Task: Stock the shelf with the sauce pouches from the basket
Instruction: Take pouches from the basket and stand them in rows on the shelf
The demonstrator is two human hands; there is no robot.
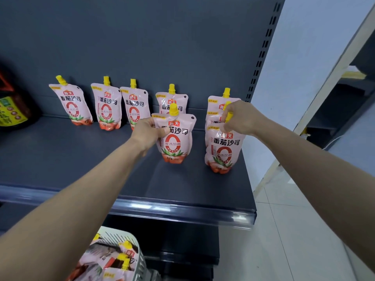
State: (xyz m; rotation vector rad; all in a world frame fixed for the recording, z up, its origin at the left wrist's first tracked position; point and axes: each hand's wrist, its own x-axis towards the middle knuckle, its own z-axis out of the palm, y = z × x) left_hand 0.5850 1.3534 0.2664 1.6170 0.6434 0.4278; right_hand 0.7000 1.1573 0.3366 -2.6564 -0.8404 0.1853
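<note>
Stocking partly done. Pouches stand upright on the shelf (60, 159): a back row (105, 104) along the rear panel, and a right-hand column of apparently three, its rear members partly hidden. The left hand (148, 134) is clamped on the side of a pouch (175, 136) standing in front of the row; the right hand (241, 116) pinches the yellow cap of the front pouch (222, 151) in the column. More pouches lie in the basket (129, 240) below, so work remains.
</note>
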